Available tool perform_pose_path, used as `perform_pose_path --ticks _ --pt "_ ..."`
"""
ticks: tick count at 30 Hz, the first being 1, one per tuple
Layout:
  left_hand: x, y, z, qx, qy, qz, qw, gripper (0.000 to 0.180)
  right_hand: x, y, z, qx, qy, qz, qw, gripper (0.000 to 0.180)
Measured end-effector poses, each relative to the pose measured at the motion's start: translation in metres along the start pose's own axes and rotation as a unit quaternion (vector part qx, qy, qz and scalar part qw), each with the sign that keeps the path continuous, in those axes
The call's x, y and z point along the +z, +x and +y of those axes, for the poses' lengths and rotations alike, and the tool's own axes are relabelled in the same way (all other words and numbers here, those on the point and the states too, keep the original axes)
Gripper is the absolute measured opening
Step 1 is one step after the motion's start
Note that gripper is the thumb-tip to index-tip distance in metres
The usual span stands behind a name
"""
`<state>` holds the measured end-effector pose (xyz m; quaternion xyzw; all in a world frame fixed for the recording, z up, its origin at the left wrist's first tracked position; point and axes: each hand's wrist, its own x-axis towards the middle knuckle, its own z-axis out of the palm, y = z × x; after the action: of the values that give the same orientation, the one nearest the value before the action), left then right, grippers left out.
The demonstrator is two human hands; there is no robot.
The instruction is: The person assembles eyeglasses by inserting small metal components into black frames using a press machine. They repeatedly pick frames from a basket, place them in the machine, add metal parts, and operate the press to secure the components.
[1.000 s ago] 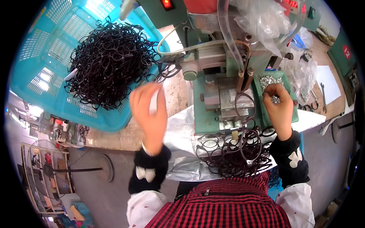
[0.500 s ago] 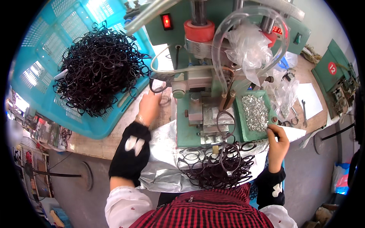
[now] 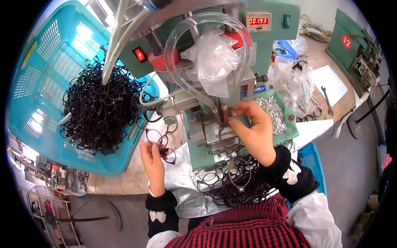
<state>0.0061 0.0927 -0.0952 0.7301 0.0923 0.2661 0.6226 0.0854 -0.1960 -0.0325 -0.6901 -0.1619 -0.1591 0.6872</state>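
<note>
My left hand (image 3: pixel 153 163) pinches a dark eyeglass frame (image 3: pixel 165 152) beside the blue basket, in front of the machine's left side. My right hand (image 3: pixel 254 130) reaches into the green press (image 3: pixel 198 155), thumb and forefinger closed beside the brown guide tips (image 3: pixel 220 115); what they hold, if anything, is hidden. Another eyeglass frame (image 3: pixel 241 189) hangs from the press's metal fixture, one rim toward me. Under it, a heap of dark frames (image 3: pixel 219 192) lies on silver foil (image 3: pixel 182 204). A green tray (image 3: pixel 292 133) of small silvery metal parts (image 3: pixel 271 111) stands right of the press.
A blue basket (image 3: pixel 103 165) with a large heap of dark frames (image 3: pixel 99 111) stands at the left. To the right are plastic bags (image 3: pixel 289 82), a wrench (image 3: pixel 326 99) and white paper (image 3: pixel 331 84). A clear tube (image 3: pixel 169 53) loops over the press.
My left hand has come nearer from the basket side and now has an eyeglass frame. My right hand has moved from the parts tray to the press fixture. The head view has shifted.
</note>
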Motion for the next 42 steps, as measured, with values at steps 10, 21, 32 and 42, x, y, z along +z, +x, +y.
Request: perform_pose_path --ticks 10,21,32,42 --pt "0.046 -0.006 0.139 0.286 -0.16 -0.083 0.941 0.01 0.009 -0.008 -0.025 0.147 0.249 0.004 0.957 0.037" --pt "0.074 -0.009 0.116 0.449 0.026 -0.232 0.862 0.034 -0.04 -0.007 -0.015 -0.09 -0.175 -0.055 0.979 0.028" --pt "0.105 -0.022 0.092 0.587 0.131 -0.234 0.764 0.026 -0.078 0.008 0.063 -0.16 -0.468 0.001 0.869 0.013" --pt "-0.025 -0.007 0.057 0.453 0.406 0.002 0.794 0.016 -0.119 -0.019 0.078 -0.011 -0.31 0.054 0.949 0.017"
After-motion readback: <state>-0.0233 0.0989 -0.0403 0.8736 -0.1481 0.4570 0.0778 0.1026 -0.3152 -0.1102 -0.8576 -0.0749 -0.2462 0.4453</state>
